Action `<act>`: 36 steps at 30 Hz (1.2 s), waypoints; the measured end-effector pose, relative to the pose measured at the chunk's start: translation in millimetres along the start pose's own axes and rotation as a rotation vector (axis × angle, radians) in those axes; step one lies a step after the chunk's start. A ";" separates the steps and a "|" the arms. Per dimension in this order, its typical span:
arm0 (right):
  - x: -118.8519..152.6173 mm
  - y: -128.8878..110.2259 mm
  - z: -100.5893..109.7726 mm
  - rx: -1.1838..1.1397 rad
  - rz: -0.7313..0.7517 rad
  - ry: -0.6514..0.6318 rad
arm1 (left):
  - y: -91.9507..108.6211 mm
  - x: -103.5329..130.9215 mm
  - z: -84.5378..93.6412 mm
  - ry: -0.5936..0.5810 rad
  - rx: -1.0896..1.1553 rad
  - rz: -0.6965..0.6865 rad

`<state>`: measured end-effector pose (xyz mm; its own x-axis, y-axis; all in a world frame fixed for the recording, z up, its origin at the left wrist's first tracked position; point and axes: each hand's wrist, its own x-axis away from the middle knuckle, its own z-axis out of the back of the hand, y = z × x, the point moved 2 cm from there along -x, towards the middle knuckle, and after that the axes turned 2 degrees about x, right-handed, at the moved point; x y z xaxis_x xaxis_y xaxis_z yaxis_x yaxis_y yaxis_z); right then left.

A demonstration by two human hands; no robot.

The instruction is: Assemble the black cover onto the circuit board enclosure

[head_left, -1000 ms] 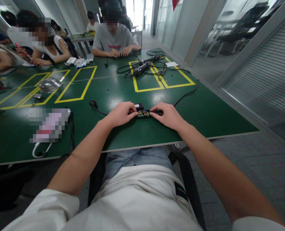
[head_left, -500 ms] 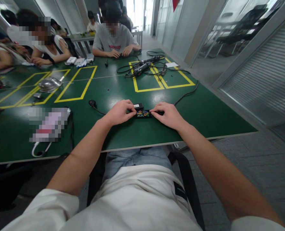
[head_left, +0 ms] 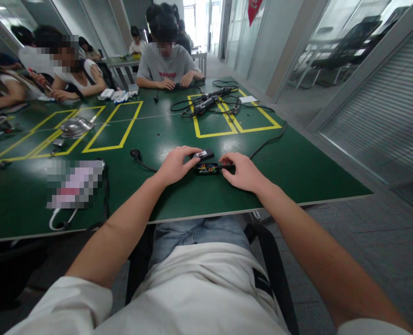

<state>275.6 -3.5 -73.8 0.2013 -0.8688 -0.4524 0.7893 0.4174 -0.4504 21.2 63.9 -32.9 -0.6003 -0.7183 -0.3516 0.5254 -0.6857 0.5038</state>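
Observation:
An opened black case [head_left: 207, 169] with small coloured parts inside lies on the green table [head_left: 178, 200] near its front edge. Just behind it is a black cover [head_left: 205, 154] with a white label, tilted, its left end between the thumb and fingers of my left hand [head_left: 177, 163]. My right hand [head_left: 243, 171] is at the right end of the case, its thumb and fingers curled around the black cable [head_left: 228, 166] there. A second cable runs left from behind my left hand to a black plug [head_left: 135, 153].
Coiled cables with black tools [head_left: 206, 103] lie farther back by yellow tape outlines. A metal pan [head_left: 76, 126] and a pinkish pouch [head_left: 77, 184] are on the left. Across the table sits a person in a grey shirt [head_left: 164, 67]; several others sit at the left.
My left hand has gone from the case's left end to the cover and taken hold of it, tilting it. My right hand has shifted slightly at the cable. The view has moved a little.

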 end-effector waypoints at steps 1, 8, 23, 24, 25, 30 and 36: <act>0.0 -0.5 0.1 -0.003 -0.005 0.001 | 3.8 1.0 0.6 -0.008 0.029 -0.027; -0.6 -4.8 3.0 -0.010 -0.026 -0.028 | 7.6 2.9 -3.7 -0.212 0.012 -0.175; 0.0 -1.3 3.4 -0.015 -0.020 -0.033 | 3.3 -1.9 -8.3 -0.085 0.043 0.077; 0.0 -1.5 3.6 -0.020 -0.017 -0.033 | 0.9 -2.6 -8.5 -0.067 0.007 0.099; -0.1 -1.7 3.7 -0.024 -0.013 -0.031 | -1.0 -3.0 -8.4 -0.063 -0.027 0.114; -0.7 -2.5 4.2 -0.056 0.024 -0.027 | 1.3 -1.3 -1.5 -0.054 -0.101 0.003; -1.9 -1.0 2.9 -0.120 0.003 -0.036 | 9.0 2.8 2.0 -0.231 -0.017 -0.039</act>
<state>276.1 -3.1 -70.2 0.2259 -0.8756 -0.4271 0.7142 0.4470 -0.5387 23.1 56.0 -27.8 -0.7411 -0.6468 -0.1799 0.5082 -0.7155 0.4793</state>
